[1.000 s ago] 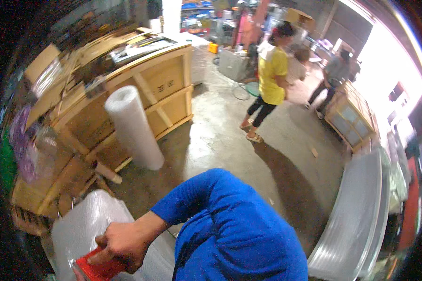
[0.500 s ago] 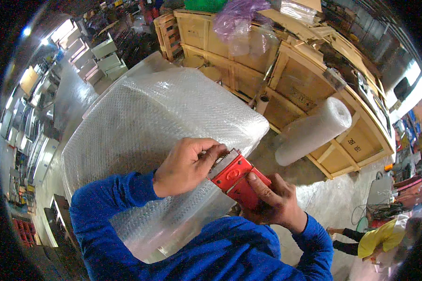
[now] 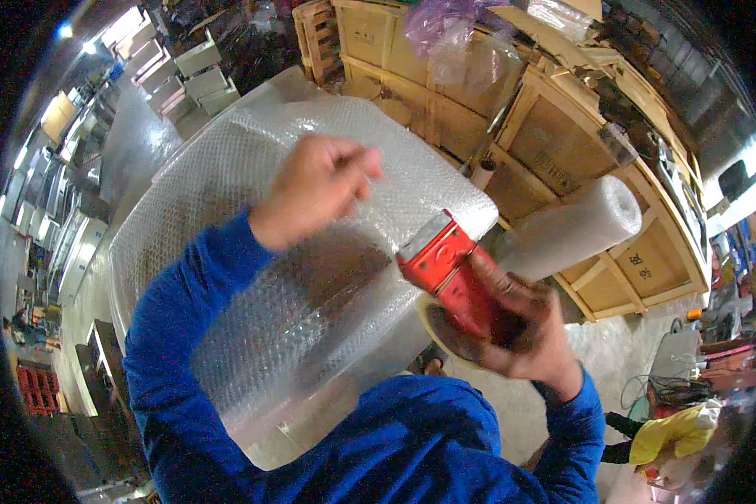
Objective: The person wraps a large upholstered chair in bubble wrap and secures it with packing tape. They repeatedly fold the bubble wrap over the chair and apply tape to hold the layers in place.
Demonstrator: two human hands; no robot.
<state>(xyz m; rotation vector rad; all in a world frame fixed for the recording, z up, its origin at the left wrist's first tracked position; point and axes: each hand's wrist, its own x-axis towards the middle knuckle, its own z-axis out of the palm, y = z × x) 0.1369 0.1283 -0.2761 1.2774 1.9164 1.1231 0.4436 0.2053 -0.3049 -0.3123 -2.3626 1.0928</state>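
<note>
A large block wrapped in bubble wrap [image 3: 202, 193] fills the space in front of me. My right hand [image 3: 525, 328] grips a red tape dispenser [image 3: 441, 260], its head pointing up and to the left, above the near right part of the wrap. Below the dispenser shows part of the pale tape roll [image 3: 433, 323]. Away to the upper left, my left hand [image 3: 315, 189] hovers over the wrap with its fingers curled in a pinch. Motion blurs that hand, and whatever lies between its fingertips cannot be made out.
A roll of bubble wrap [image 3: 584, 227] stands at the right. Behind it are large wooden crates [image 3: 554, 160] with purple plastic film [image 3: 449, 29] and cardboard on top. A person in a yellow top [image 3: 672, 437] is at the lower right. Pale boxes [image 3: 202, 80] are stacked far left.
My left hand has left the dispenser's head and moved up and to the left. The dispenser in my right hand has shifted up and right, and its tape roll has come into view.
</note>
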